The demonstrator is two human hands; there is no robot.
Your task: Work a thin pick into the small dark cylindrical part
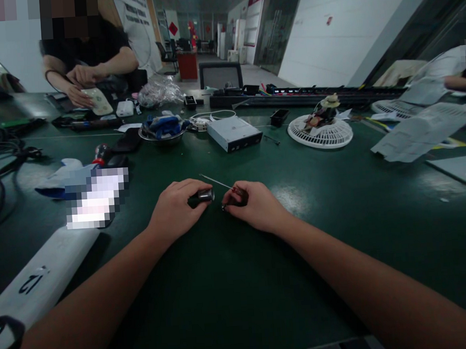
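My left hand [175, 209] is closed around a small dark cylinder [206, 195] whose shiny metal end points to the right. Just across a narrow gap, my right hand [256, 204] has its fingers curled round a screwdriver [216, 181]. Its thin metal shaft sticks out up and to the left, and a reddish-brown handle shows partly between the fingers. A tiny shiny bit shows by the right fingertips, too small to name. The cylinder and the screwdriver are apart, and both hands are low over the dark green table [223, 280].
A silver disc drive [234, 133], a metal bowl [162, 139] with blue cloth and a white fan grille [320, 135] stand beyond my hands. A lit phone [98, 198] and a white device [45, 275] lie at left. A person [87, 62] works across the table.
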